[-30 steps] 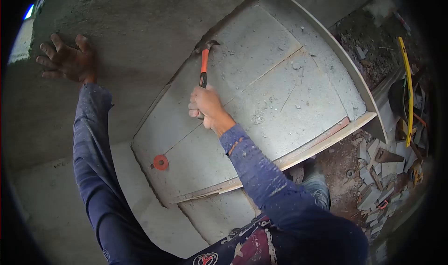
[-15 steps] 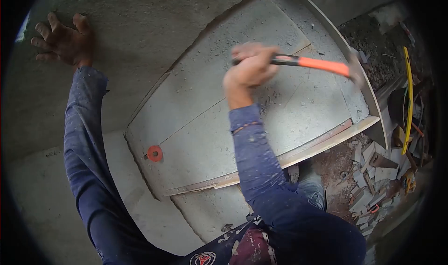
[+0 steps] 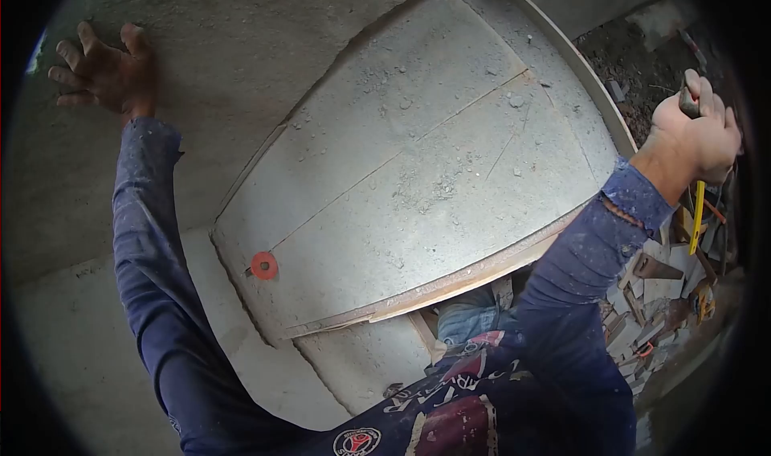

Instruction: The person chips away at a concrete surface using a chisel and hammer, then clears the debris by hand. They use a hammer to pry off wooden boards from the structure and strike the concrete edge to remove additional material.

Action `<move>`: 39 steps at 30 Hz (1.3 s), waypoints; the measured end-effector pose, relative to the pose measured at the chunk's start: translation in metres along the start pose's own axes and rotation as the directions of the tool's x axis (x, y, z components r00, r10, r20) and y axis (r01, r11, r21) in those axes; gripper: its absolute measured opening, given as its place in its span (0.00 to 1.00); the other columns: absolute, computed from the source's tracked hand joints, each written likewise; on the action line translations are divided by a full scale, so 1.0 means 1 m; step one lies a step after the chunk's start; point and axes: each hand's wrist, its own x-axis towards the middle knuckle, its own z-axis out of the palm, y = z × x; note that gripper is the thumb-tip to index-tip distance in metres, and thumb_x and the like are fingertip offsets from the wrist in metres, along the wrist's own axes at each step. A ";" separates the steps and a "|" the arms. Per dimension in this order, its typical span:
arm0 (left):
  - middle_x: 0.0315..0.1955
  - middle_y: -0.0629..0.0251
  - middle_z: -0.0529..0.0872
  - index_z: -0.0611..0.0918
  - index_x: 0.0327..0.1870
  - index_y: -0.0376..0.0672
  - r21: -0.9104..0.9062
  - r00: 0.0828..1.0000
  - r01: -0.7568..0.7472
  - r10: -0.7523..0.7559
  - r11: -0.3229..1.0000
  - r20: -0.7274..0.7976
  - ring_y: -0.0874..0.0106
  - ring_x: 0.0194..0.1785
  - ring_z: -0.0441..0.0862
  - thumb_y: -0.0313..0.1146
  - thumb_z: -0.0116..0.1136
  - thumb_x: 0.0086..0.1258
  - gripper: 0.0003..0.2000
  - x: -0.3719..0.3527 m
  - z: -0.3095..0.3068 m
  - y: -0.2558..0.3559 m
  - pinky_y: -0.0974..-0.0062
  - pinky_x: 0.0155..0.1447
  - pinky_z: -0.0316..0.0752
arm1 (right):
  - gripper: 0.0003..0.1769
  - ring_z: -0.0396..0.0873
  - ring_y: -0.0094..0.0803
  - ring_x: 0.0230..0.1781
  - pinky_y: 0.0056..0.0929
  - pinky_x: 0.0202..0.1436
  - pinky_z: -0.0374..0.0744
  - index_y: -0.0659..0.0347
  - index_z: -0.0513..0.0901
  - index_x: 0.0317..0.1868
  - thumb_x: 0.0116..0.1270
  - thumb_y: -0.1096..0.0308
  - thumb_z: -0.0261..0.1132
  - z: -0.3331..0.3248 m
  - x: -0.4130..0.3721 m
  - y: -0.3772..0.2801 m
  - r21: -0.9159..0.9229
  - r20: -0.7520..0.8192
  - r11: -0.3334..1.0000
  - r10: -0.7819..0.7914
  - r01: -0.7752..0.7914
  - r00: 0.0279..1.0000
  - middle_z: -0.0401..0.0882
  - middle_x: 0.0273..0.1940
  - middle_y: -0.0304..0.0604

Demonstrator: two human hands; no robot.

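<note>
My left hand (image 3: 112, 72) lies against the grey wall (image 3: 241, 62) with its fingers spread, holding nothing. At the far right my right hand (image 3: 697, 130) is closed round the hammer (image 3: 688, 102). Only the dark butt of the handle shows; the hammer's head is hidden. Between my arms lies a grey slab (image 3: 353, 207) with thin lines across it and loose crumbs of mortar scattered on top. Near the slab's left corner rests a small orange disc (image 3: 264, 265) with a hole in its middle.
Thin boards edge the slab, one a wooden strip (image 3: 458, 286) along the near side. On the floor at right lie a yellow level (image 3: 697, 219), a handsaw (image 3: 657, 268) and a heap of offcuts (image 3: 642, 327). A step-like surface (image 3: 361, 359) sits below the slab.
My right hand has swung from above the slab out to the far right with the hammer, past the board edge. My left hand stays on the wall.
</note>
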 end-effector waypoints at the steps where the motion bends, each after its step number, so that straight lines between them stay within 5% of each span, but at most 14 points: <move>1: 0.69 0.46 0.58 0.65 0.70 0.49 0.019 1.000 0.012 -0.012 1.000 0.011 0.37 0.75 0.39 0.58 0.50 0.63 0.35 0.001 0.000 0.000 0.25 0.69 0.32 | 0.10 0.56 0.24 0.14 0.30 0.23 0.64 0.53 0.62 0.27 0.69 0.68 0.48 0.013 -0.047 0.024 0.030 -0.100 0.999 0.041 -0.039 0.994 0.55 0.18 0.29; 4: 0.69 0.45 0.59 0.66 0.70 0.49 0.016 1.000 0.019 -0.019 1.000 -0.004 0.37 0.75 0.40 0.57 0.51 0.63 0.35 -0.004 -0.001 -0.003 0.26 0.69 0.32 | 0.06 0.58 0.21 0.10 0.25 0.17 0.67 0.54 0.64 0.32 0.70 0.71 0.47 0.081 -0.244 0.067 0.108 -0.290 0.989 0.124 -0.096 0.949 0.58 0.15 0.28; 5: 0.69 0.45 0.60 0.66 0.70 0.49 -0.024 1.000 -0.004 0.004 1.000 -0.024 0.37 0.75 0.41 0.57 0.52 0.62 0.35 0.000 0.000 -0.001 0.26 0.69 0.32 | 0.05 0.57 0.20 0.10 0.24 0.15 0.63 0.55 0.63 0.34 0.68 0.72 0.50 0.072 -0.306 0.067 0.123 0.082 0.488 0.862 -0.864 0.499 0.58 0.16 0.28; 6: 0.69 0.45 0.60 0.66 0.70 0.49 -0.046 0.999 -0.017 0.016 0.999 -0.033 0.37 0.75 0.41 0.57 0.52 0.62 0.35 0.006 0.001 0.004 0.26 0.69 0.32 | 0.07 0.56 0.19 0.10 0.23 0.13 0.58 0.56 0.61 0.36 0.65 0.73 0.53 0.049 -0.337 0.086 -0.164 0.313 -0.366 0.861 -0.916 -0.400 0.58 0.18 0.28; 7: 0.69 0.45 0.60 0.67 0.70 0.49 -0.014 1.000 -0.004 0.003 1.000 -0.018 0.38 0.75 0.41 0.57 0.52 0.62 0.35 0.011 0.001 0.007 0.27 0.69 0.32 | 0.08 0.53 0.17 0.11 0.22 0.13 0.56 0.56 0.60 0.35 0.64 0.74 0.53 0.045 -0.325 0.068 -0.233 0.367 -0.414 0.800 -0.880 -0.474 0.54 0.18 0.27; 13: 0.69 0.46 0.58 0.67 0.70 0.50 -0.013 1.000 0.012 -0.012 1.000 0.005 0.38 0.75 0.40 0.57 0.52 0.62 0.35 -0.001 -0.002 -0.001 0.26 0.69 0.31 | 0.08 0.59 0.15 0.13 0.19 0.13 0.61 0.57 0.65 0.35 0.70 0.68 0.56 0.024 -0.143 -0.006 -0.175 0.381 0.360 0.883 -0.916 0.274 0.59 0.19 0.27; 16: 0.69 0.45 0.58 0.66 0.69 0.50 -0.026 1.000 0.023 -0.023 0.999 0.005 0.37 0.75 0.39 0.57 0.52 0.62 0.35 0.003 0.000 0.004 0.26 0.69 0.30 | 0.13 0.58 0.19 0.17 0.25 0.24 0.63 0.53 0.63 0.24 0.66 0.74 0.55 0.005 -0.027 -0.021 0.237 0.439 0.771 0.458 -0.591 0.773 0.57 0.19 0.28; 18: 0.69 0.45 0.59 0.66 0.69 0.49 -0.003 1.000 0.024 -0.024 1.000 0.013 0.36 0.75 0.39 0.57 0.52 0.62 0.35 0.002 0.001 0.002 0.26 0.69 0.30 | 0.18 0.55 0.22 0.17 0.28 0.25 0.62 0.50 0.55 0.19 0.67 0.73 0.48 0.007 0.013 -0.025 0.334 0.036 0.907 0.259 -0.256 0.965 0.53 0.18 0.28; 20: 0.69 0.45 0.58 0.66 0.70 0.49 0.037 0.999 0.020 -0.021 0.999 0.029 0.36 0.75 0.39 0.57 0.52 0.62 0.36 0.003 0.000 -0.002 0.26 0.69 0.31 | 0.16 0.55 0.21 0.16 0.28 0.24 0.62 0.50 0.56 0.21 0.67 0.73 0.49 -0.035 -0.006 0.039 0.316 0.116 0.782 0.531 -0.538 0.840 0.53 0.18 0.28; 23: 0.69 0.46 0.58 0.65 0.70 0.49 0.036 1.000 0.002 -0.002 0.999 0.018 0.36 0.75 0.38 0.57 0.51 0.62 0.36 0.001 0.001 -0.003 0.26 0.69 0.32 | 0.11 0.55 0.20 0.14 0.25 0.18 0.59 0.51 0.58 0.29 0.67 0.73 0.51 0.092 -0.276 0.044 0.140 0.283 0.098 0.950 -0.985 0.134 0.55 0.18 0.28; 25: 0.69 0.46 0.58 0.65 0.70 0.50 0.026 0.999 -0.003 0.002 1.000 0.037 0.36 0.75 0.38 0.58 0.50 0.62 0.36 0.001 -0.003 -0.002 0.26 0.69 0.32 | 0.09 0.55 0.18 0.12 0.24 0.14 0.57 0.51 0.60 0.34 0.67 0.73 0.53 0.079 -0.360 0.055 0.009 0.261 -0.430 0.872 -0.903 -0.413 0.56 0.18 0.28; 27: 0.69 0.46 0.58 0.64 0.70 0.50 0.038 0.998 0.039 -0.040 0.999 0.038 0.37 0.75 0.37 0.58 0.49 0.62 0.36 0.000 -0.001 0.000 0.26 0.69 0.32 | 0.10 0.54 0.17 0.12 0.24 0.13 0.56 0.51 0.60 0.35 0.67 0.71 0.54 0.057 -0.373 0.058 0.057 0.392 -0.592 0.754 -0.804 -0.527 0.54 0.17 0.27; 33: 0.69 0.46 0.57 0.65 0.70 0.51 0.001 1.000 -0.001 0.001 1.000 0.023 0.38 0.75 0.37 0.59 0.49 0.63 0.35 -0.001 0.004 -0.008 0.25 0.68 0.32 | 0.11 0.55 0.15 0.12 0.19 0.12 0.60 0.53 0.63 0.29 0.67 0.70 0.57 0.023 -0.162 0.008 0.096 0.395 0.304 0.862 -0.948 0.317 0.55 0.18 0.26; 39: 0.65 0.49 0.68 0.74 0.63 0.49 0.114 0.997 0.024 -0.016 0.993 -0.069 0.43 0.75 0.49 0.56 0.51 0.65 0.29 0.002 0.004 -0.004 0.27 0.70 0.38 | 0.19 0.48 0.22 0.14 0.29 0.23 0.58 0.48 0.53 0.18 0.65 0.70 0.49 0.018 -0.057 0.015 0.161 -0.137 0.980 0.137 -0.114 0.981 0.50 0.16 0.28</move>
